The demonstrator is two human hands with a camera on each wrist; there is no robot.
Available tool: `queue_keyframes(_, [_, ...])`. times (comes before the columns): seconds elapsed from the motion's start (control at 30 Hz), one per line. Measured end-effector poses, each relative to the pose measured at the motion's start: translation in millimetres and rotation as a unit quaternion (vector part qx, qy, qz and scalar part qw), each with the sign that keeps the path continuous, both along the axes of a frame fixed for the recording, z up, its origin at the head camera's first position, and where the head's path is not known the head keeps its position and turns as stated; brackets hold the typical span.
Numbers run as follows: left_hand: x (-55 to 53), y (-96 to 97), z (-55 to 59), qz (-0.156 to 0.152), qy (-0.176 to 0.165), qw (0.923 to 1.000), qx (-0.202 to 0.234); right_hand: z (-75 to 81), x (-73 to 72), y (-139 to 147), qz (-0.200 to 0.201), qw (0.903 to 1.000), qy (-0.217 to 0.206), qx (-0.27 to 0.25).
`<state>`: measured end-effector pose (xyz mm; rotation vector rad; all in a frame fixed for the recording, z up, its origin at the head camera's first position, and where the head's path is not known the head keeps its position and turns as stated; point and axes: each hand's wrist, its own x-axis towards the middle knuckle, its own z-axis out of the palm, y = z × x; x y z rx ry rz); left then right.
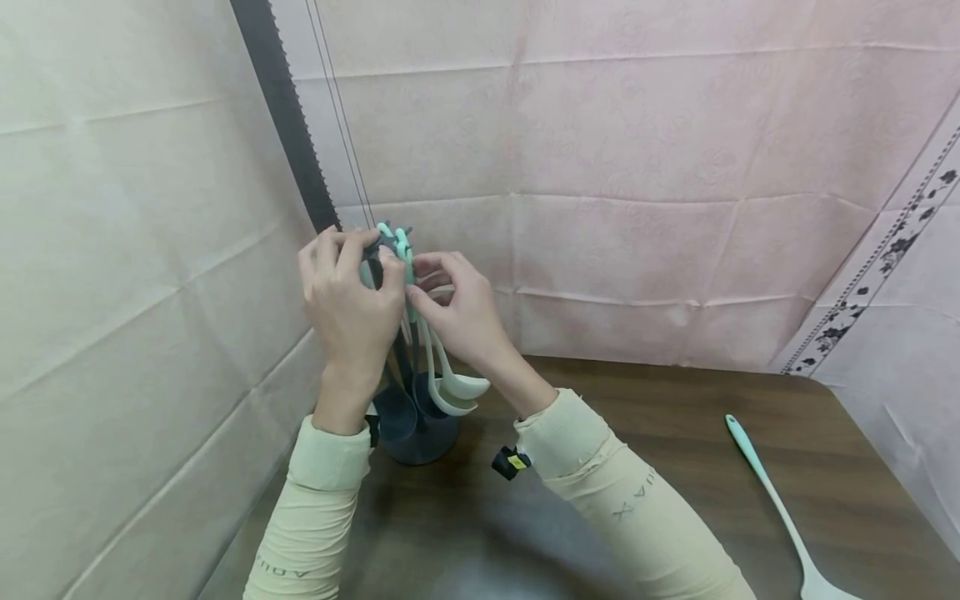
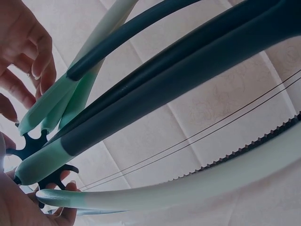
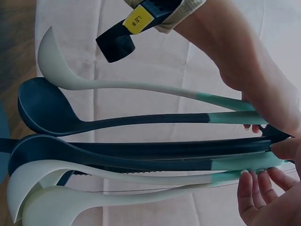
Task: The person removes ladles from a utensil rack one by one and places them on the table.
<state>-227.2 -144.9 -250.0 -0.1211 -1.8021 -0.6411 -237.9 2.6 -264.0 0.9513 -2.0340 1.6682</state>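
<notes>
A dark blue utensil stand, its round base on the table, carries several ladles by their mint-green handle ends. My left hand holds the hooked hub at the stand's top, thumb and fingers curled about it. My right hand is at the right side of the hooks, with its fingertips right at the green handle ends and its fingers loosely bent. Below it hang pale ladles. Dark blue ladles hang among them, one bowl toward the front.
A mint-green spatula-like utensil lies at the right of the brown wooden table. Pale cloth walls stand close behind and at the left. A small camera with a yellow label sits on the left wrist.
</notes>
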Motion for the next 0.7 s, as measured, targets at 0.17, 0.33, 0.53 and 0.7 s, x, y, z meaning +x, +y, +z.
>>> queue_keyframes(0.17, [-0.6,0.2,-0.7,0.003,-0.002,1.0,0.0,0.7,-3.6,-1.3,-0.012,0.9999,0.0,0.011])
queue_keyframes(0.33, [-1.2,0.3,-1.3,0.006,-0.003,1.0,-0.003,0.8,-6.4,-2.4,-0.021,0.9996,0.009,0.017])
queue_keyframes(0.53, [-1.4,0.0,-0.9,0.004,0.0,1.0,-0.004,1.1,-8.2,-2.9,-0.031,0.9987,0.03,0.029])
queue_keyframes(0.7, [-0.2,0.1,-0.2,0.001,0.001,1.0,-0.001,1.6,-8.7,-2.7,-0.025,0.9985,0.036,0.034])
